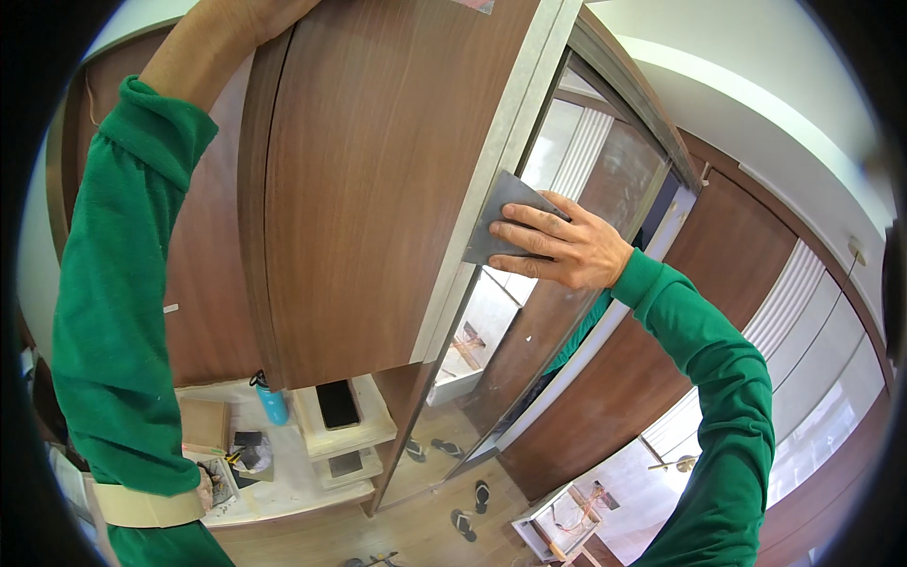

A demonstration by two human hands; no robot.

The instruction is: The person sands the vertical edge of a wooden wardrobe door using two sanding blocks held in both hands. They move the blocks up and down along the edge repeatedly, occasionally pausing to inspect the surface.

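Observation:
My right hand [565, 244] presses a dark grey sheet of sandpaper [515, 210] against the pale edge strip [444, 312] of a brown wood-grain cabinet panel [378, 189]. Its fingers lie over the sheet and the thumb is hidden. At the top left, my left hand [269, 11] rests by the panel's upper edge. The frame cuts off its fingers. A beige tape roll [146, 506] rings my left forearm like a bracelet.
A mirrored door [576, 312] stands right of the panel. Below are a white counter [312, 501], a blue bottle [271, 402], a phone-like black slab [338, 404] and a cardboard box [205, 425]. Slippers [463, 524] lie on the floor; a white drawer unit [557, 524] stands nearby.

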